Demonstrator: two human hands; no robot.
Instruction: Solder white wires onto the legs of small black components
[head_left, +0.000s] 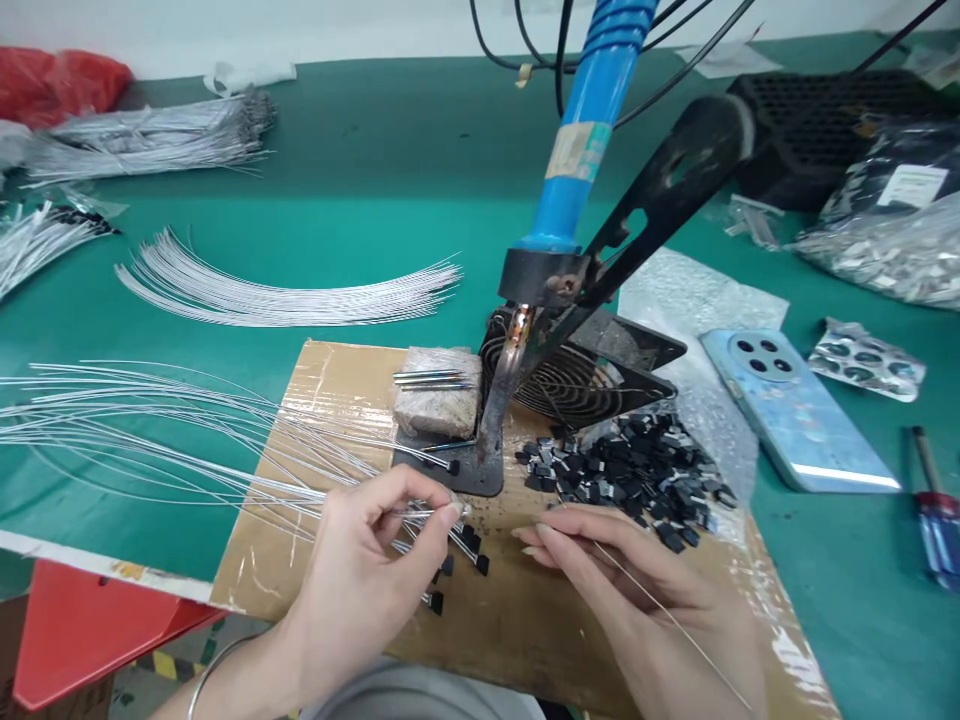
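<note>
On the cardboard work board (pixel 315 560), the left hand (pixel 375 570) has its fingers pinched shut on a thin silver wire lead (pixel 420 512) drawn from the fanned bundle of leads (pixel 150 430) lying to its left. The right hand (pixel 630 590) has its fingers closed lightly on a strand of solder wire (pixel 660 610), which runs back over the hand toward the person. Just below the left fingertips lie several leads already carrying small black components (pixel 469 545) at their ends, so some joints appear finished. Work left looks substantial: a heap of loose black components (pixel 637 470) sits near the fixed blue-handled soldering iron (pixel 585 170), and further bare wire bundles (pixel 300 290) rest on the green tabletop (pixel 375 170). Progress judged early to middle.
</note>
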